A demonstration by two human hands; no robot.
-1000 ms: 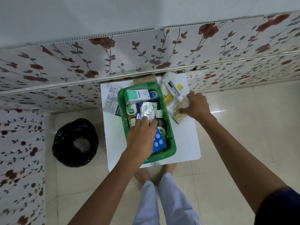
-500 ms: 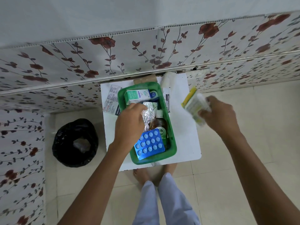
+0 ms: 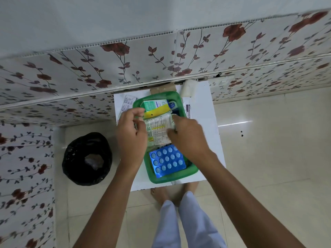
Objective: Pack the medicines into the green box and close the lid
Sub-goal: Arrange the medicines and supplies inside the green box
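Observation:
The green box (image 3: 172,179) stands open on the small white table (image 3: 202,111). Over its middle lies a clear packet of cotton swabs with a yellow header (image 3: 158,126). My right hand (image 3: 188,138) grips the packet's right edge, and my left hand (image 3: 131,133) curls its fingers on the left edge. Inside the box, a green-and-white carton (image 3: 155,104) lies at the far end and a blue blister pack (image 3: 167,162) at the near end. Other medicines under the packet are hidden. No lid is in view.
A flat white carton (image 3: 187,108) lies on the table right of the box, a printed leaflet (image 3: 127,102) left of it. A white roll (image 3: 187,88) and a brown cardboard piece (image 3: 162,89) sit by the floral wall. A black bin (image 3: 87,158) stands on the floor at left.
My right hand lifted the swab packet from the table's right side and carried it left over the box. My left hand moved from the foil strip to the packet's left edge.

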